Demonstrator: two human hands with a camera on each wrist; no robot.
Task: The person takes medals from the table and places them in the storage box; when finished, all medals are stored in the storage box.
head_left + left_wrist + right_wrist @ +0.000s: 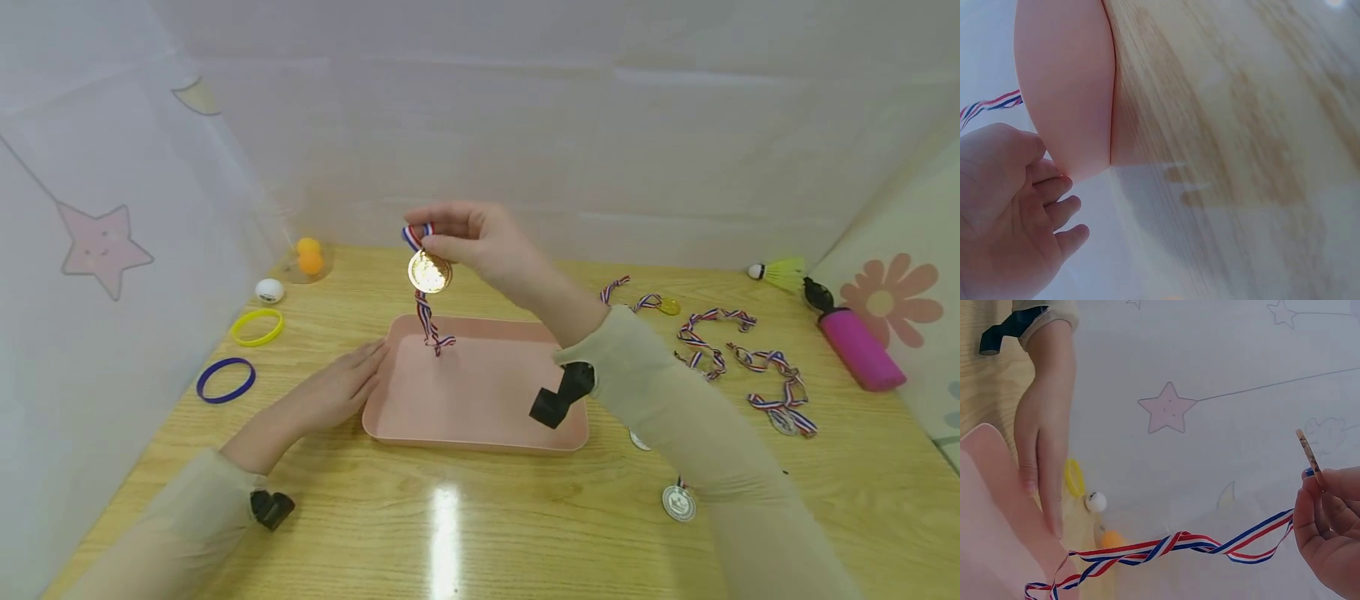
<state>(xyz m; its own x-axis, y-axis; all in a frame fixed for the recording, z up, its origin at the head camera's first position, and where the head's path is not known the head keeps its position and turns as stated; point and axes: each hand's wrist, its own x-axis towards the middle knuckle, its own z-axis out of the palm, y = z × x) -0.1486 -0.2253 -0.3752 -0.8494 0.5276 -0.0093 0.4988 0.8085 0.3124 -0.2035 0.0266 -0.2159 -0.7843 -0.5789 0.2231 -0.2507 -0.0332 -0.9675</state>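
My right hand (476,237) pinches a gold medal (430,272) near its ribbon loop, above the left part of a pink tray (480,433). Its red, white and blue ribbon (425,321) dangles twisted toward the tray floor. In the right wrist view the medal (1310,456) appears edge-on between thumb and fingers, and the ribbon (1179,542) trails away from the hand. My left hand (337,390) rests its straight fingers on the tray's left rim. The left wrist view shows those fingers (1060,203) beside the tray's outer wall (1069,81).
Several ribboned medals lie on the right, including a silver medal (678,503) and a gold medal (669,306). Farther right are a shuttlecock (780,272) and a magenta pump (862,350). On the left lie a blue wristband (226,398), a yellow wristband (257,342), a white ball (269,290) and orange balls (310,262).
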